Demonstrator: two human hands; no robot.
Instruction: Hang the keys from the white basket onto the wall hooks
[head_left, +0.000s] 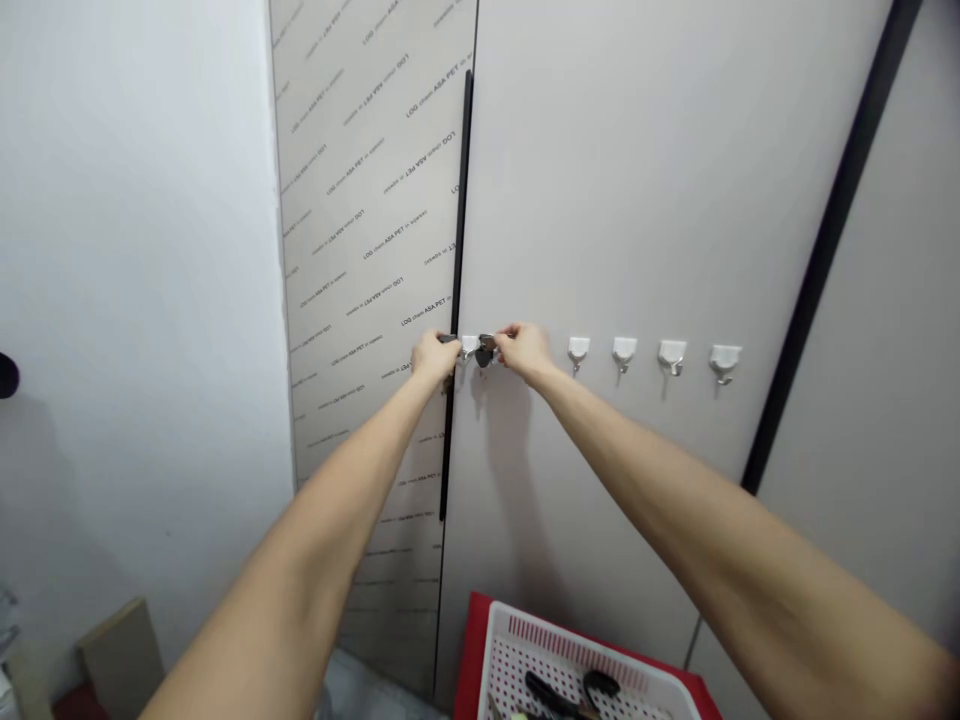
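At a wardrobe-like panel both my hands are raised to the same height. My left hand (433,356) is closed beside the long black strip, pinching a small dark item that its fingers partly cover. Just to its right is a white adhesive hook (469,344). My right hand (525,347) pinches a small bunch of dark, shiny pieces (486,350), possibly keys, close beside that hook. Whether the bunch touches the hook, or joins what the left fingers hold, I cannot tell.
More white hooks (624,350) run in a row to the right. A white perforated basket (585,640) with black-handled items stands below on something red (472,640). Film printed with lettering (352,250) covers the left panel. A board (120,650) leans at lower left.
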